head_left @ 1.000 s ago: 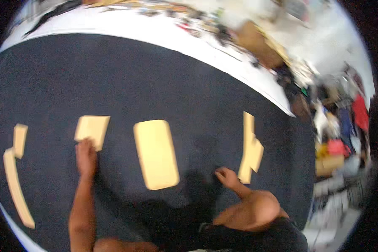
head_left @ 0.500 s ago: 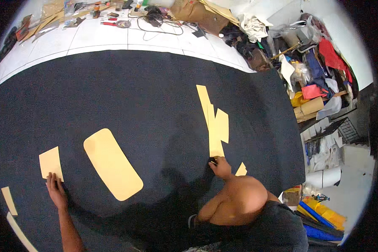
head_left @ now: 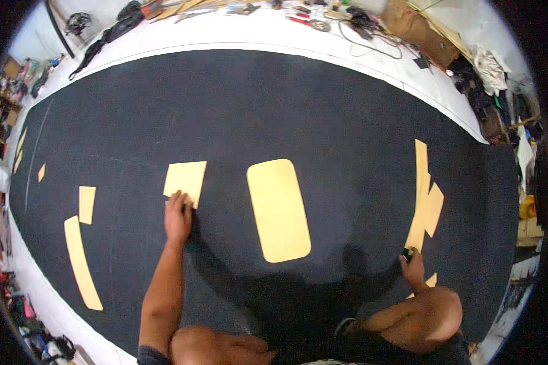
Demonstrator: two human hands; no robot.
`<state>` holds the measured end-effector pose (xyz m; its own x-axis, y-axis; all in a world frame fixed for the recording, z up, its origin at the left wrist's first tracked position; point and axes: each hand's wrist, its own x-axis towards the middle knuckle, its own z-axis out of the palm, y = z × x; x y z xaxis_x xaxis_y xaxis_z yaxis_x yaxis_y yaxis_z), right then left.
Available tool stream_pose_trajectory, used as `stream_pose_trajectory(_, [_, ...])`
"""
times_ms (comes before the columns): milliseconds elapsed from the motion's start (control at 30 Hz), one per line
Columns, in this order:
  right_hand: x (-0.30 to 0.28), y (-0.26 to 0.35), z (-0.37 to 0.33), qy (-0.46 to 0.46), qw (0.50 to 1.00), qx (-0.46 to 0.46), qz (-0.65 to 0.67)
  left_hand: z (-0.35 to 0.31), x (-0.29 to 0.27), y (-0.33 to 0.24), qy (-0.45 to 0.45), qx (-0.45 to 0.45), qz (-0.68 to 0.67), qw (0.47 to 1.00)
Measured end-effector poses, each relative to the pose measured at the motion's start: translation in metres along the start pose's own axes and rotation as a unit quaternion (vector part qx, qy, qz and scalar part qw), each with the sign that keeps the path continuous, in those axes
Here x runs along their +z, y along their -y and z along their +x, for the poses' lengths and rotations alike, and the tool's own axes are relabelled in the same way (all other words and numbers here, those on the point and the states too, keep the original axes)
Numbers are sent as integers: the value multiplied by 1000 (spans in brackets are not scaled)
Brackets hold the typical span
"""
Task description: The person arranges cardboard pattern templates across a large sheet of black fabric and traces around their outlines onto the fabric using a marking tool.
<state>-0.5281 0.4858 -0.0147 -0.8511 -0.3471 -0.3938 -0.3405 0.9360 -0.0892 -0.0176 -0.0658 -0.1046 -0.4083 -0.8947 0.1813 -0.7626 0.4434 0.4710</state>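
My left hand (head_left: 178, 219) rests with fingers stretched flat on the lower edge of a four-sided pale yellow card piece (head_left: 187, 175). Black fabric (head_left: 341, 121) spreads beneath it. At the right, my right hand (head_left: 414, 271) is closed round a small black object (head_left: 407, 253), mostly hidden by the fingers, at the lower end of a long yellow card strip (head_left: 418, 228). Another card piece (head_left: 434, 210) lies against that strip. Between my hands lies a large yellow card piece (head_left: 279, 210) with rounded corners, touched by neither.
A curved card strip (head_left: 82, 264) and a small card piece (head_left: 87, 205) lie to the left. My bent knees (head_left: 435, 316) frame the near edge. Beyond the fabric, white floor tiles hold red-handled scissors (head_left: 310, 24) and a cable (head_left: 371, 52). Clutter (head_left: 493, 76) is heaped at the far right.
The view has swung left, bringing more card pieces and the fabric's left edge into sight. Both hands stay at the same card pieces.
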Motion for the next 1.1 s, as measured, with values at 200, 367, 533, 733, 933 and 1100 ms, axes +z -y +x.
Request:
stream_pose_trajectory(200, [10,-7,2,17,999,-34,-26,-3,-11,-7,0,-11,11,1000])
stream_pose_trajectory(367, [17,-36,4,6,997,-74,-16,2,-5,-14,-11,-9,-3,1000])
stream_pose_trajectory(533, [16,-14,-5,3,998,-66,5,3,-17,-10,-10,-2,10,1000])
stream_pose_trajectory(733, [5,10,-10,-73,995,-75,-3,21,-32,-11,2,-145,86,986])
stream_pose_trajectory(933, [21,53,-14,-101,970,-206,86,43,-37,-22,110,-258,139,950])
stream_pose_trajectory(1100, [19,144,-26,28,951,-231,203,36,-52,44,103,-263,-189,940])
